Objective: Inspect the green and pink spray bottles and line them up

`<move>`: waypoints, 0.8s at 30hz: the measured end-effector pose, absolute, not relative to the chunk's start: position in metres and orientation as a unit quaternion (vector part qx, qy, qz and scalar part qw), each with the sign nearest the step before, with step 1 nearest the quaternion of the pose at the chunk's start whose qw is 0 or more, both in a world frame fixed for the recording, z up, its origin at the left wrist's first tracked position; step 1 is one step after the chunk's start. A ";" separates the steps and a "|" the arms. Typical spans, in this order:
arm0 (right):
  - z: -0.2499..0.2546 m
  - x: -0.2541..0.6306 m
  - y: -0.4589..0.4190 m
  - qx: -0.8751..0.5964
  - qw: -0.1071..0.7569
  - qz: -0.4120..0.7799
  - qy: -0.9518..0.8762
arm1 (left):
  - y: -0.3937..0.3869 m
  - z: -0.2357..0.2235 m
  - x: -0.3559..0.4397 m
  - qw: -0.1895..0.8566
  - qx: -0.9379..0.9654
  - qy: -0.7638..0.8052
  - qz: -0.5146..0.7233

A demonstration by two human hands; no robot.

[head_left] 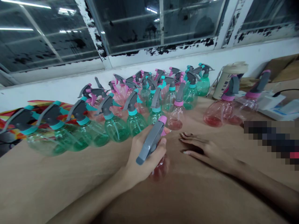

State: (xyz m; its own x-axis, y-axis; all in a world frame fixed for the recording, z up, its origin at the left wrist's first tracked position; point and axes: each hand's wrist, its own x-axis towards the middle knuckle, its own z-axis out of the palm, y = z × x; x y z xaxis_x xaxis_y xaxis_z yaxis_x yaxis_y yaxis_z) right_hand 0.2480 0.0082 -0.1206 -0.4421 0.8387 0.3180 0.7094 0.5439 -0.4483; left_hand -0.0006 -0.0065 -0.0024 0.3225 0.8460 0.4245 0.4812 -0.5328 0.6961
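My left hand [144, 157] is wrapped round a pink spray bottle [160, 168] with a grey trigger head [151, 140] and holds it upright on the brown table [70, 174]. My right hand [205, 149] lies flat on the table just right of it, fingers stretched out, holding nothing. Right behind both hands stands a crowd of several green spray bottles [115, 126] and pink spray bottles [176, 116], all with grey triggers.
Two more pink bottles [219, 112] stand at the right, near a beige jug [227, 77] and a white device with a cable [273, 104]. A colourful cloth [14, 116] lies at the left edge. A white wall and windows run behind the table.
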 end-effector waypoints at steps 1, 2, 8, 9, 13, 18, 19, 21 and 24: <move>-0.121 0.248 0.008 -0.462 0.259 0.126 -0.839 | -0.006 -0.002 -0.001 0.225 0.781 0.424 0.399; -0.120 0.248 0.008 -0.463 0.262 0.125 -0.838 | -0.006 -0.002 -0.001 0.224 0.782 0.421 0.402; -0.119 0.247 0.007 -0.459 0.264 0.121 -0.840 | -0.004 0.001 -0.002 0.259 0.782 0.405 0.397; -0.119 0.247 0.007 -0.458 0.262 0.121 -0.841 | -0.004 0.002 -0.001 0.261 0.783 0.402 0.396; -0.121 0.248 0.008 -0.459 0.268 0.118 -0.839 | -0.004 0.004 -0.002 0.262 0.787 0.398 0.393; -0.123 0.248 0.008 -0.461 0.268 0.120 -0.837 | -0.004 0.003 -0.003 0.248 0.793 0.395 0.392; -0.123 0.248 0.008 -0.462 0.264 0.120 -0.838 | -0.004 0.003 -0.004 0.245 0.794 0.394 0.393; -0.123 0.248 0.008 -0.466 0.258 0.119 -0.838 | -0.004 0.003 -0.004 0.243 0.795 0.390 0.396; -0.121 0.247 0.007 -0.467 0.262 0.119 -0.836 | -0.004 0.002 -0.003 0.248 0.784 0.392 0.412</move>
